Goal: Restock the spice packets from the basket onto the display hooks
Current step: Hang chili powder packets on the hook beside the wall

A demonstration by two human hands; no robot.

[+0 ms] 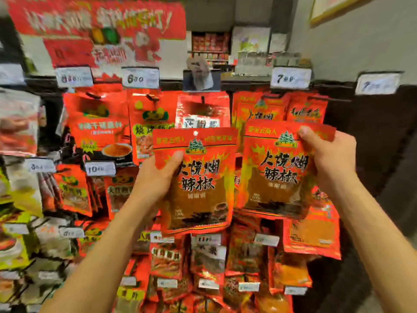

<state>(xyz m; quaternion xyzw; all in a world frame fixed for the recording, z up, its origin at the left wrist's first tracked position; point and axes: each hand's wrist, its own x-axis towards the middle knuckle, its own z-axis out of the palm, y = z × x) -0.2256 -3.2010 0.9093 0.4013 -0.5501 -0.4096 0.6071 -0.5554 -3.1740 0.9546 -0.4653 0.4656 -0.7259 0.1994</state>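
Note:
I hold two matching red chili powder packets up in front of the display. My left hand (158, 177) grips the left packet (198, 186) by its left edge; a hang hole shows at its top. My right hand (327, 161) grips the right packet (275, 172) at its upper right corner. Behind the right packet hang more packets of the same kind (261, 109) under a price tag reading 7 (291, 78). The basket is out of view.
Rows of red and yellow spice packets hang on hooks across the rack, each under a white price tag (140, 78). A red promotional banner (97, 26) tops the rack. A dark bare panel (370, 136) and grey wall lie to the right.

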